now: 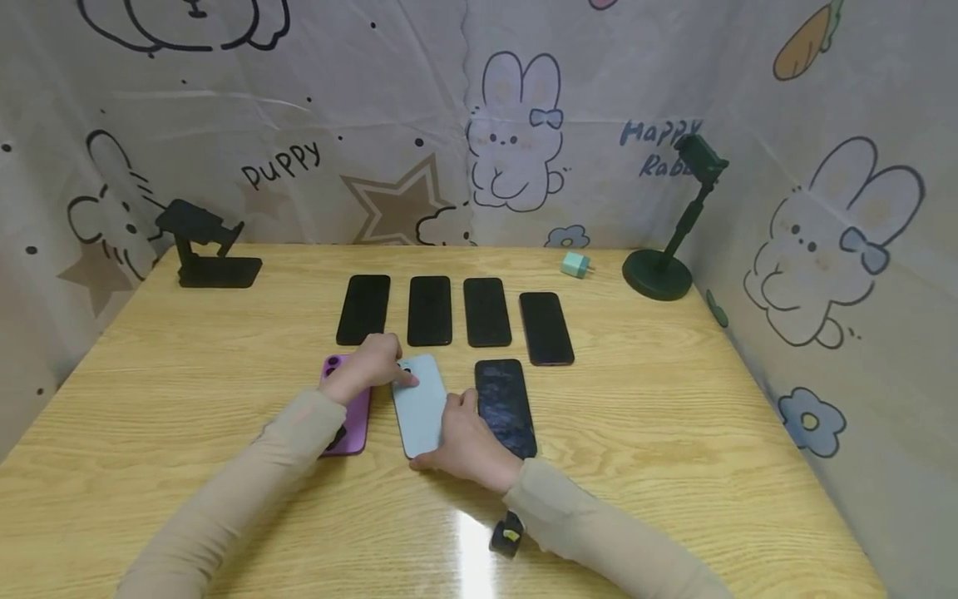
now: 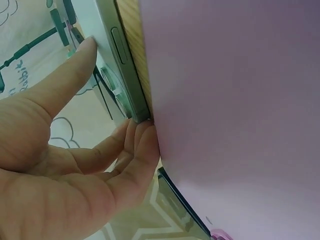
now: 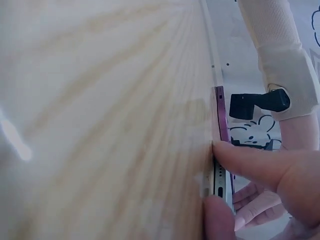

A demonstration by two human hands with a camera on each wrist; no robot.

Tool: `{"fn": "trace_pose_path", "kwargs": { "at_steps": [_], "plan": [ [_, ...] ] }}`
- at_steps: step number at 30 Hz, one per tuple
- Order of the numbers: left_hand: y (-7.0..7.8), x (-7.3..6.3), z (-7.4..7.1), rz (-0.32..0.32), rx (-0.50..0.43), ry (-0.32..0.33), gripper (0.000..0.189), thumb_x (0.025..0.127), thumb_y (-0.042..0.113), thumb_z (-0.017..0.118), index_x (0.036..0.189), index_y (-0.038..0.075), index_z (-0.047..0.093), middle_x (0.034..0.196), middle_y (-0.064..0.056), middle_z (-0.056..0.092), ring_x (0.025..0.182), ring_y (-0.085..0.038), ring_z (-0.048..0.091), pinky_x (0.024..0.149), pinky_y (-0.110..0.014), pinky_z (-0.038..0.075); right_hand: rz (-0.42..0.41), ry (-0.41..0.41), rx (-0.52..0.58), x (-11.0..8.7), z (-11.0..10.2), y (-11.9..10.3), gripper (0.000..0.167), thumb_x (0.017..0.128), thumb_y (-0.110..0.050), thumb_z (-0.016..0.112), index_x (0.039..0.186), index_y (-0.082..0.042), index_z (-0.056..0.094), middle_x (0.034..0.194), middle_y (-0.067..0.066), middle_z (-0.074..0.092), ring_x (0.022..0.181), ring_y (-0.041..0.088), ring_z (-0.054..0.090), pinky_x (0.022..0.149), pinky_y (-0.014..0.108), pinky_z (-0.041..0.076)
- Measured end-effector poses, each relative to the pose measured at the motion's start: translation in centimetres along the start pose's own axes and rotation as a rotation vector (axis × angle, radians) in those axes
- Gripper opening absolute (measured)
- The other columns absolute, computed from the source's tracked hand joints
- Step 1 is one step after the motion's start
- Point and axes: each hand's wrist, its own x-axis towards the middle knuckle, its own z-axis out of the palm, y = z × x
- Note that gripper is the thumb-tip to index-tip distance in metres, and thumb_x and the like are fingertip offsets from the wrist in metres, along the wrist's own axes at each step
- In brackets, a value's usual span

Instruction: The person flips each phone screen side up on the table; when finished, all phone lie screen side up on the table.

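Observation:
A light blue phone [image 1: 421, 412] lies on the table with its back up and its camera end away from me. My left hand [image 1: 374, 364] holds its far end, thumb on the back and fingers at the top edge [image 2: 142, 114]. At the near end, my right hand [image 1: 470, 441] grips the right side and bottom edge, where the port [image 3: 220, 192] shows in the right wrist view. Under my left wrist lies a purple phone [image 1: 359, 424], back up and partly hidden. A dark phone [image 1: 505, 403] lies screen up beside my right hand.
Several black-screened phones, among them one at far left [image 1: 364, 309] and one at right [image 1: 546, 329], form a row behind. A pale green charger plug [image 1: 575, 264], a green stand [image 1: 658, 274] and a black stand [image 1: 219, 272] are along the table's back.

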Motion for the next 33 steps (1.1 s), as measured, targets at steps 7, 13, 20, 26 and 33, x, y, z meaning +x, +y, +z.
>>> {"fn": "trace_pose_path", "kwargs": {
  "at_steps": [7, 13, 20, 26, 33],
  "plan": [
    [0.3, -0.3, -0.3, -0.011, -0.007, -0.008, 0.046, 0.078, 0.026, 0.08, 0.101, -0.009, 0.061, 0.091, -0.014, 0.06, 0.079, -0.021, 0.049, 0.067, -0.027, 0.043, 0.002, 0.028, 0.047, 0.0, 0.2, 0.3, 0.088, 0.067, -0.034, 0.088, 0.125, 0.013, 0.041, 0.113, 0.019, 0.037, 0.082, 0.02, 0.051, 0.074, 0.034, 0.052],
    [0.4, -0.3, -0.4, -0.016, 0.0, 0.007, 0.047, 0.077, 0.027, 0.081, 0.101, -0.009, 0.06, 0.096, -0.017, 0.063, 0.081, -0.022, 0.052, 0.072, -0.031, 0.048, -0.008, 0.034, 0.057, 0.0, 0.1, 0.4, 0.085, 0.068, -0.033, 0.088, 0.124, 0.012, 0.042, 0.112, 0.018, 0.037, 0.083, 0.02, 0.05, 0.074, 0.034, 0.051],
    [0.0, -0.3, -0.5, -0.012, -0.045, 0.027, 0.047, 0.076, 0.028, 0.082, 0.097, -0.008, 0.062, 0.094, -0.016, 0.064, 0.081, -0.023, 0.055, 0.07, -0.031, 0.049, -0.02, 0.036, 0.072, -0.1, 0.2, 0.7, 0.086, 0.068, -0.032, 0.088, 0.126, 0.012, 0.042, 0.113, 0.018, 0.038, 0.087, 0.021, 0.05, 0.078, 0.036, 0.051],
    [-0.6, -0.6, -0.6, -0.007, -0.094, -0.016, 0.037, 0.079, 0.029, 0.079, 0.079, 0.002, 0.054, 0.074, -0.003, 0.046, 0.07, -0.016, 0.043, 0.059, -0.023, 0.035, -0.021, 0.033, 0.086, -0.1, 0.2, 0.9, 0.089, 0.068, -0.032, 0.088, 0.13, 0.011, 0.041, 0.116, 0.019, 0.038, 0.09, 0.023, 0.051, 0.082, 0.038, 0.051],
    [-0.8, -0.8, -0.7, 0.01, -0.103, -0.045, 0.037, 0.082, 0.027, 0.076, 0.09, 0.001, 0.052, 0.08, -0.004, 0.048, 0.074, -0.017, 0.045, 0.061, -0.024, 0.037, -0.039, 0.036, 0.096, -0.2, 0.2, 1.0, 0.088, 0.067, -0.033, 0.088, 0.129, 0.01, 0.043, 0.116, 0.019, 0.04, 0.09, 0.023, 0.052, 0.081, 0.038, 0.051]
  ]
}}
